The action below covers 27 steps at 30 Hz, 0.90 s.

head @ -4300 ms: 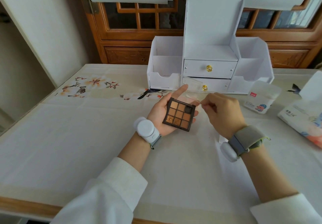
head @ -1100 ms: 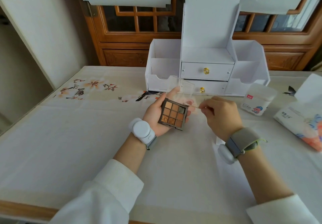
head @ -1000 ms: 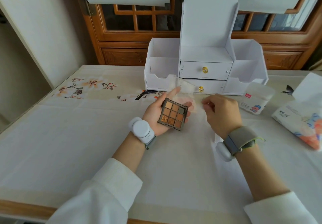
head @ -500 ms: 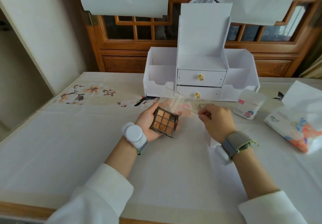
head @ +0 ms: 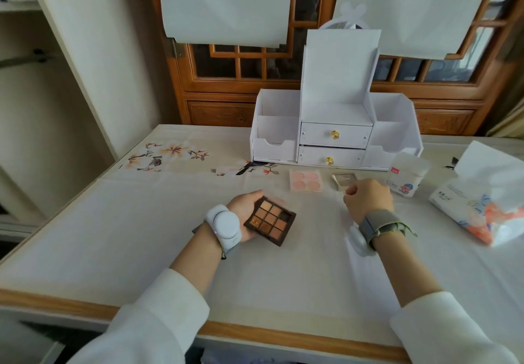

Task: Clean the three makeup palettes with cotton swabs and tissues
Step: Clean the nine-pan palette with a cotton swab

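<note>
Head view: left hand (head: 244, 207) grips the nine-pan palette (head: 270, 221) low over the table (head: 141, 236).
Right hand (head: 368, 200): fingers curled; whether a swab sits inside, cannot tell.
Step done well: hold the palette level and run a swab lightly along the pan borders, not into the powder.
</note>
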Each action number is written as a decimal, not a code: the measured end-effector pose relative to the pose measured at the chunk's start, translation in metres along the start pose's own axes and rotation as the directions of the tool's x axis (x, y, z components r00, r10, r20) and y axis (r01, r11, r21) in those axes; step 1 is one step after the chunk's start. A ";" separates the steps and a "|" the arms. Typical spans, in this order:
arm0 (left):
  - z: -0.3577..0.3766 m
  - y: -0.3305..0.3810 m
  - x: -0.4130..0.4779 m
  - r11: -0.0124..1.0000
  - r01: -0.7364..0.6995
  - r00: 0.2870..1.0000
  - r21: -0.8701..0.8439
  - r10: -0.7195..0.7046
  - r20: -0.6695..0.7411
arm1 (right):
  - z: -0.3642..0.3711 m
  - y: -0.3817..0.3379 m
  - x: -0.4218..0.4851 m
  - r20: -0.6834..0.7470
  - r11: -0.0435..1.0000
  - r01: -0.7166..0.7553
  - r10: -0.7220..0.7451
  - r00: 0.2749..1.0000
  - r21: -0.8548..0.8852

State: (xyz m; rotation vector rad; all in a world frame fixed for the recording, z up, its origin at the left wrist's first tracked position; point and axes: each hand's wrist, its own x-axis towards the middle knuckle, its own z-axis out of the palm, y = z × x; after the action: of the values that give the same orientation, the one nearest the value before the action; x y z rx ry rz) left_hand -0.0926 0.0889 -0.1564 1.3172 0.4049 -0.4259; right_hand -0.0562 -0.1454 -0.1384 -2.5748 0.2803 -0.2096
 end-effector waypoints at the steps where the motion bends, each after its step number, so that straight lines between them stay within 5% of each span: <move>1: 0.000 -0.002 -0.001 1.000 0.005 1.000 0.019 -0.005 -0.006 | -0.001 0.000 -0.002 0.007 1.000 -0.004 0.004 1.000 -0.022; 18: 0.020 -0.001 -0.025 0.897 -0.038 0.976 0.440 0.127 -0.176 | -0.038 0.018 -0.015 0.079 0.986 0.078 -0.066 0.995 -0.150; 27: 0.042 -0.001 -0.056 0.638 -0.003 0.985 0.770 0.133 -0.107 | -0.051 0.038 -0.029 0.248 0.988 0.087 -0.052 0.967 -0.131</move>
State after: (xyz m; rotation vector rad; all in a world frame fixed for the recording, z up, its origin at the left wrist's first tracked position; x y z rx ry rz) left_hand -0.1391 0.0518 -0.1196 2.2211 0.3003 -0.4514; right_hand -0.1008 -0.1956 -0.1182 -2.7182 0.1164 0.1074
